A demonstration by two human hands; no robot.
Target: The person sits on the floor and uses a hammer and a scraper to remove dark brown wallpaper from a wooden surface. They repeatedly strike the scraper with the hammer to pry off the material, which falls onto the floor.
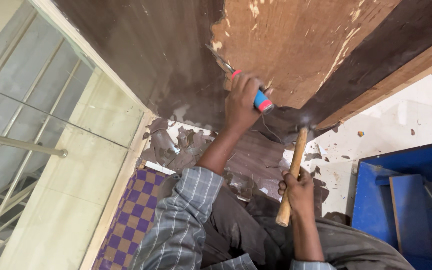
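Observation:
My left hand (242,102) grips a chisel (262,101) with a blue and red handle. Its metal blade points up and left, pressed against the line where dark veneer meets bare brown wood on a large door panel (286,45). My right hand (298,192) holds a hammer by its wooden handle (292,175). The hammer's head is up near the chisel's butt, blurred against the dark edge of the panel. Torn strips of dark veneer (176,147) lie on the floor below the panel.
A glass pane with a metal rail (21,144) stands at the left beside a pale wooden frame. A purple and yellow checked mat (131,220) lies under my knee. A blue wooden box (406,205) sits at the right on the white floor.

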